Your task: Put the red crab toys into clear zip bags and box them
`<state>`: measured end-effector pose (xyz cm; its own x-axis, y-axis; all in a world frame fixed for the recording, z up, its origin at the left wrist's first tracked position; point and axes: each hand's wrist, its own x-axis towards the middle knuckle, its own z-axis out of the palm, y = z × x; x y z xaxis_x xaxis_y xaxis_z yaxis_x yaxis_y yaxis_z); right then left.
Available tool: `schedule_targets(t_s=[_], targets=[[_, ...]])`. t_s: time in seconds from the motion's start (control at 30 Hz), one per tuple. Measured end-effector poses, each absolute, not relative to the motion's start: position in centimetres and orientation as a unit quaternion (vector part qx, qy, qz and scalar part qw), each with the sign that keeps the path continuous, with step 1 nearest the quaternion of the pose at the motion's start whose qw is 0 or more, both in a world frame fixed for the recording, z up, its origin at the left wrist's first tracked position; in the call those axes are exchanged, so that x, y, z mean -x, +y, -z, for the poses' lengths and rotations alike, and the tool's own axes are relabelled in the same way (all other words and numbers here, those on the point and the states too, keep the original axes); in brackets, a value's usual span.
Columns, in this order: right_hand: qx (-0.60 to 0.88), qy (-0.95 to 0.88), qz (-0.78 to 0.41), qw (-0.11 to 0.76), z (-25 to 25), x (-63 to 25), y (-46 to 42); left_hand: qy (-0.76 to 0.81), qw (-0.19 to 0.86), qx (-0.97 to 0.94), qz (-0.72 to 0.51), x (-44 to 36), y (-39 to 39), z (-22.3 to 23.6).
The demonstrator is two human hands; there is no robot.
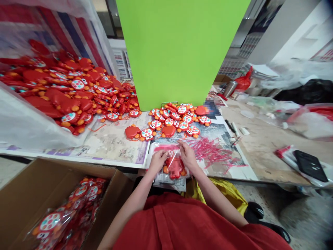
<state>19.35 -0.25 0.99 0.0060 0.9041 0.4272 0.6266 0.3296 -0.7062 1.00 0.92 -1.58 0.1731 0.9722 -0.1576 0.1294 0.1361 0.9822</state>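
At the table's front edge lies a red turtle-shaped toy [174,167], back side up, inside a clear plastic bag [170,150]. My left hand [159,160] pinches the bag's left side near its top. On the other side my right hand [187,154] touches the bag, its fingers partly extended; whether they grip the film I cannot make out. More bags seem to be stacked underneath. Just beyond my hands sits a small pile of red and orange toys [169,122] with white, dotted shells. Pink strips or cords [214,152] are scattered to the right of my right hand.
A large heap of the same toys [85,90] spills from a white-lined sack at left. Below it, a cardboard box [28,187] holds bagged toys. A bright green panel [179,52] stands ahead. Markers [232,127] and a black phone [310,165] lie to the right.
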Motion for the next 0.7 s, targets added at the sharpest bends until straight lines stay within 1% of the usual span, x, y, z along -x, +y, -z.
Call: schedule_targets(t_s=[0.1, 0.2, 0.27, 0.33, 0.43, 0.53, 0.7], targets=[[0.531, -0.741, -0.074, 0.405, -1.2, -19.0, -0.3, 0.512, 0.596, -0.488, -0.381, -1.4, 1.0, 2.0], [0.524, -0.789, -0.069, 0.315, -1.1, -18.5, -0.5, 0.507, 0.609, -0.469, -0.39, -1.4, 0.8, 1.8], [0.548, -0.793, -0.072, 0.257, -0.8, -18.5, -0.4, 0.506, 0.617, -0.461, -0.388, -1.3, 0.7, 1.6], [0.587, -0.773, -0.081, 0.228, -0.6, -18.6, -0.2, 0.504, 0.629, -0.449, -0.386, -1.0, 0.5, 1.4], [0.606, -0.748, -0.108, 0.249, -0.6, -19.0, 0.2, 0.483, 0.654, -0.432, -0.39, -0.7, 0.5, 1.2], [0.565, -0.767, -0.111, 0.284, -1.1, -18.8, 0.6, 0.467, 0.663, -0.438, -0.389, -0.6, 0.8, 1.3], [0.489, -0.825, -0.094, 0.265, -1.6, -16.5, 0.7, 0.422, 0.643, -0.491, -0.41, -0.5, 1.2, 1.8]])
